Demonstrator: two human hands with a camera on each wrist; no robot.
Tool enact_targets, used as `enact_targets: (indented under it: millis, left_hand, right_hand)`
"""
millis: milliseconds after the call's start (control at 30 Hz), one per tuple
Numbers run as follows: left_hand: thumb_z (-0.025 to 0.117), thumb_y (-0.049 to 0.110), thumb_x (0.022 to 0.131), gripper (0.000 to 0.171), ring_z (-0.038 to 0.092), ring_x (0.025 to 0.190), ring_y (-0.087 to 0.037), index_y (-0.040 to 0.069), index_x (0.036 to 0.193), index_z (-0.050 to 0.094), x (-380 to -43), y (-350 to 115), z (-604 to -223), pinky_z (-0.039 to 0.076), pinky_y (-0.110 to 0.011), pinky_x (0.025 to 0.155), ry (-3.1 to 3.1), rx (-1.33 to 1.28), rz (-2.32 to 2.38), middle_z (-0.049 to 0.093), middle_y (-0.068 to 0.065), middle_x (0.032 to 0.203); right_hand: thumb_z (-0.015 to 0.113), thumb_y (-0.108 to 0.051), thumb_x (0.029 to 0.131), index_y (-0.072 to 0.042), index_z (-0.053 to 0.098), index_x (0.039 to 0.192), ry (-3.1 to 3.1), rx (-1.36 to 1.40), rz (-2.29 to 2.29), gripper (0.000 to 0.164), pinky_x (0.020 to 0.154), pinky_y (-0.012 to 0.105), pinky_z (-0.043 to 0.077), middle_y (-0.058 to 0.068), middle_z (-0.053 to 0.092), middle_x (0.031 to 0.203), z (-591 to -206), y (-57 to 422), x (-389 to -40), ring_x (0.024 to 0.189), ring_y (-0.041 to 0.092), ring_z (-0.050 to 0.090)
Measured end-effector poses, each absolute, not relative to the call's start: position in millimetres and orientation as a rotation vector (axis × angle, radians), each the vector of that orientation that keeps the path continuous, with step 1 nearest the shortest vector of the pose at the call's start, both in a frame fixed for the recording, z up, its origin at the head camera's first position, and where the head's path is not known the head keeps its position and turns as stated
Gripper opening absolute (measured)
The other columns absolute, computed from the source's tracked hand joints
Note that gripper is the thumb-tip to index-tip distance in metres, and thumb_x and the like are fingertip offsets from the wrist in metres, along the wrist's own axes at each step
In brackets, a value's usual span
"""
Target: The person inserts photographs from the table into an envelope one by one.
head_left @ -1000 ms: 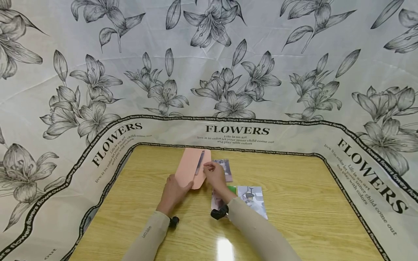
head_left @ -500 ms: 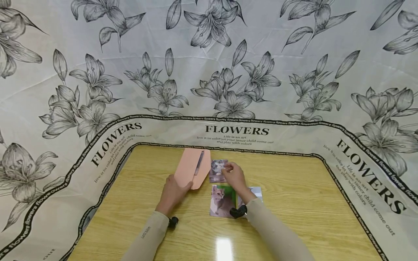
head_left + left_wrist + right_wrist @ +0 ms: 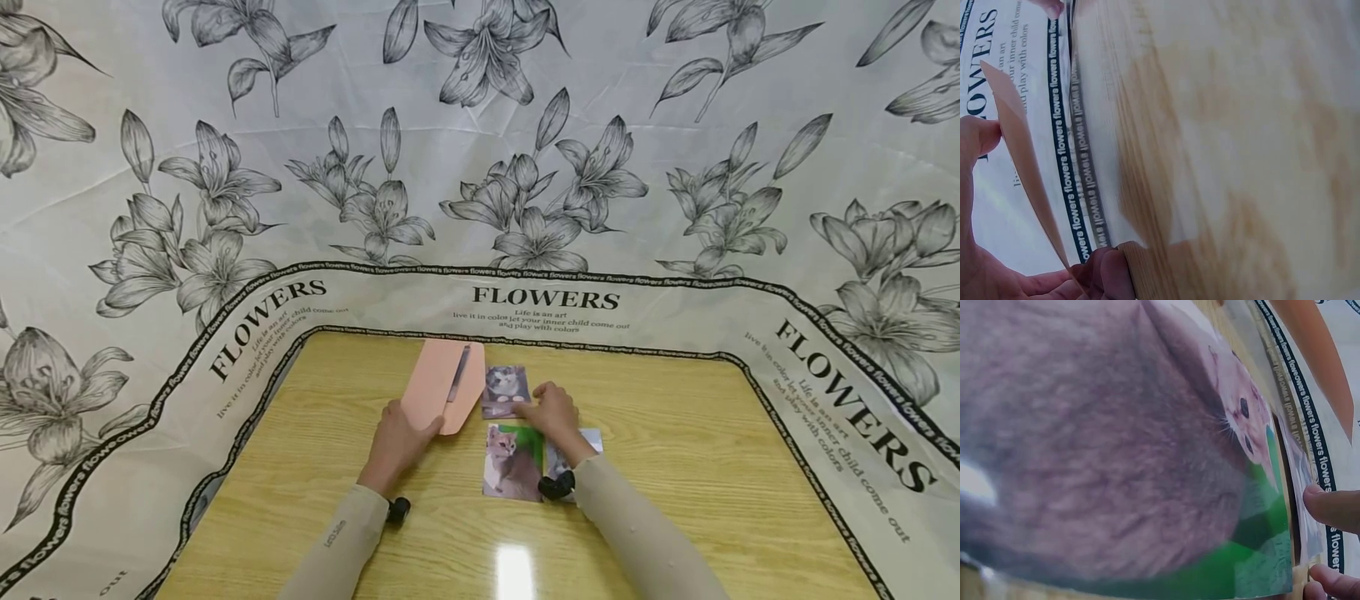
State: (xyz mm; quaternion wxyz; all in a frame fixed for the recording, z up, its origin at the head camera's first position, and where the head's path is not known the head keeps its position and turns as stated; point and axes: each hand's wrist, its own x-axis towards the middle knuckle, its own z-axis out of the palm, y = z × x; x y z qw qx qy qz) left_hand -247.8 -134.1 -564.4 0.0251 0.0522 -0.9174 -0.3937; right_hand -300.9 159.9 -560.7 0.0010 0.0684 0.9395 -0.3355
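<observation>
My left hand (image 3: 399,435) grips the near left side of a pink paper envelope (image 3: 423,387), thumb on top. A narrow dark strip (image 3: 458,375) shows along the opening in the envelope. In the left wrist view the envelope (image 3: 1025,150) stands tilted between thumb and fingers. Right of it lies a photo of a grey and white cat (image 3: 506,387). The thumb of my right hand (image 3: 555,410) rests on that photo's lower right part, with the other fingers beyond its right edge. Nearer me is a photo of a pinkish cat on green (image 3: 510,467), large in the right wrist view.
Another photo (image 3: 588,437) lies right of the pinkish cat photo, partly hidden under my right wrist and its black wrist camera (image 3: 557,486). All rest on a yellow wood-grain table (image 3: 675,467). A flower-print cloth (image 3: 540,296) rises behind the table's far edge.
My right hand has moved right from the envelope's edge to the grey and white cat photo, then to its right side. This uncovers both cat photos. The left hand keeps its grip.
</observation>
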Motion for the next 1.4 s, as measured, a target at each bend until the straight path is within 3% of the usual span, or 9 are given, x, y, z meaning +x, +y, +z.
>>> enact_targets:
  millis: [200,767,867,1067,1400]
  left_hand:
    - [0.077,0.055,0.094,0.095,0.062,0.119,-0.045,-0.014,0.148,0.041,-249,-135,-564,0.052,-0.057,0.102,-2.828,0.172,-1.227,0.053,-0.033,0.137]
    - [0.076,0.058,0.094,0.097,0.062,0.118,-0.046,-0.015,0.147,0.040,-248,-135,-565,0.052,-0.057,0.102,-2.848,0.197,-1.215,0.053,-0.034,0.135]
    - [0.076,0.058,0.094,0.097,0.062,0.119,-0.046,-0.014,0.148,0.039,-248,-135,-565,0.052,-0.057,0.103,-2.847,0.205,-1.215,0.053,-0.034,0.136]
    - [0.077,0.057,0.093,0.096,0.063,0.118,-0.045,-0.014,0.147,0.041,-249,-134,-564,0.052,-0.056,0.103,-2.835,0.201,-1.224,0.054,-0.033,0.135]
    - [0.077,0.058,0.093,0.096,0.063,0.114,-0.045,-0.014,0.146,0.042,-247,-132,-562,0.053,-0.057,0.100,-2.837,0.177,-1.200,0.054,-0.033,0.133]
  right_hand:
    - [0.086,-0.054,0.087,0.001,0.065,0.125,2.993,0.189,-0.975,0.070,0.104,0.061,0.041,0.022,0.065,0.124,-564,155,-301,0.117,0.043,0.058]
    - [0.087,-0.046,0.090,-0.002,0.068,0.121,3.015,0.185,-0.934,0.058,0.105,0.063,0.039,0.019,0.066,0.122,-565,150,-300,0.115,0.042,0.058]
    - [0.087,-0.043,0.090,-0.003,0.065,0.120,3.013,0.177,-0.961,0.055,0.100,0.060,0.044,0.017,0.067,0.119,-564,149,-300,0.110,0.040,0.061]
    - [0.086,-0.038,0.092,-0.005,0.061,0.119,2.998,0.175,-1.015,0.049,0.076,0.050,0.052,0.013,0.071,0.106,-562,150,-298,0.085,0.030,0.066]
    - [0.079,-0.022,0.095,-0.001,0.073,0.126,2.950,0.178,-1.108,0.038,0.081,0.050,0.057,0.017,0.077,0.116,-556,160,-302,0.095,0.033,0.073]
